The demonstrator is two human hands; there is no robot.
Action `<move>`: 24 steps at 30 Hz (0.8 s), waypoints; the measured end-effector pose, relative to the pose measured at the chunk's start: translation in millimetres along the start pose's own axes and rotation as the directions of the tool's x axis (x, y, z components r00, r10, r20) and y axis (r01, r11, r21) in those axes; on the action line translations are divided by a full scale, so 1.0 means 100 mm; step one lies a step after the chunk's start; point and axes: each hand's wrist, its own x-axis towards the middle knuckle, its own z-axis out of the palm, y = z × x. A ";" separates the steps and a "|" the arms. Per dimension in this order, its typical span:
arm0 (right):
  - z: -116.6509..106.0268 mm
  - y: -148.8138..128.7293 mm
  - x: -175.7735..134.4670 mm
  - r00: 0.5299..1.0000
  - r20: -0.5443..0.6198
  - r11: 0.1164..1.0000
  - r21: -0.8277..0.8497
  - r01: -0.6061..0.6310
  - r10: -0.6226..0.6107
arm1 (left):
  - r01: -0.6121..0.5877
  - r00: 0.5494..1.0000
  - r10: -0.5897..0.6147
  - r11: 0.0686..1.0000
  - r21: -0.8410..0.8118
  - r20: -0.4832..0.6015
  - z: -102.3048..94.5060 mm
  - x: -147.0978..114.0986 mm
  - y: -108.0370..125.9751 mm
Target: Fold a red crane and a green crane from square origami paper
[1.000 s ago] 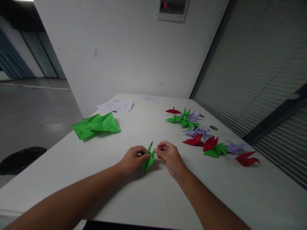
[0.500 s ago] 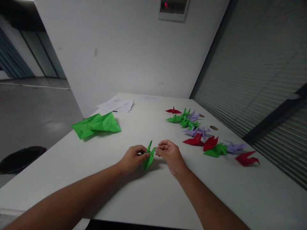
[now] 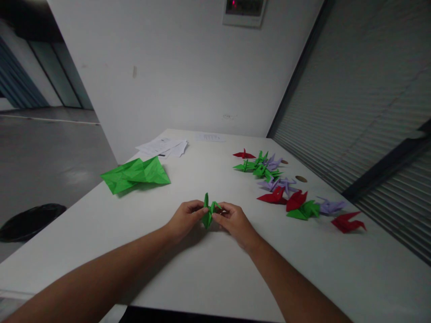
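A green origami crane (image 3: 209, 212) is held between my two hands, just above the white table (image 3: 202, 278). My left hand (image 3: 186, 219) pinches its left side between thumb and fingers. On the other side, my right hand (image 3: 236, 221) pinches the part with the bent tip, thumb in front and fingers behind. One narrow green point stands up from the crane. The fingertips behind the paper are partly hidden.
Red, green and purple paper cranes lie on the right, among them a red crane (image 3: 348, 222) and a purple crane (image 3: 330, 206). Creased green paper (image 3: 136, 175) lies on the left, near white printed sheets (image 3: 163, 147). Window blinds (image 3: 357, 103) border the right side.
My right hand has moved left and closed on the crane's right part. The crane has turned and risen slightly, with my left hand still pinching it.
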 end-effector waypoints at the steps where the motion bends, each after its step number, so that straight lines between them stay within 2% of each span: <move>1: 0.00 0.00 0.00 1.000 -0.009 1.000 -0.006 -0.008 0.008 | 0.007 1.000 -0.007 1.000 0.001 -0.001 0.00 0.00 0.01; 7: 0.00 -0.03 0.00 0.999 -0.024 0.999 -0.040 -0.027 0.026 | 0.067 0.998 -0.067 0.997 -0.040 0.006 0.01 -0.01 0.02; 12: 0.01 -0.02 -0.01 0.997 -0.044 0.994 -0.082 -0.068 0.065 | 0.098 0.993 -0.107 0.984 -0.147 -0.057 0.00 0.01 -0.04; 17: 0.08 -0.02 -0.01 0.988 -0.023 0.986 -0.067 -0.155 0.154 | 0.049 0.993 -0.079 0.950 -0.308 -0.086 0.00 0.03 -0.05; 24: 0.20 -0.01 -0.02 0.993 0.028 0.993 -0.031 -0.116 0.116 | -0.011 0.996 -0.024 0.914 -0.405 -0.083 0.04 0.02 0.05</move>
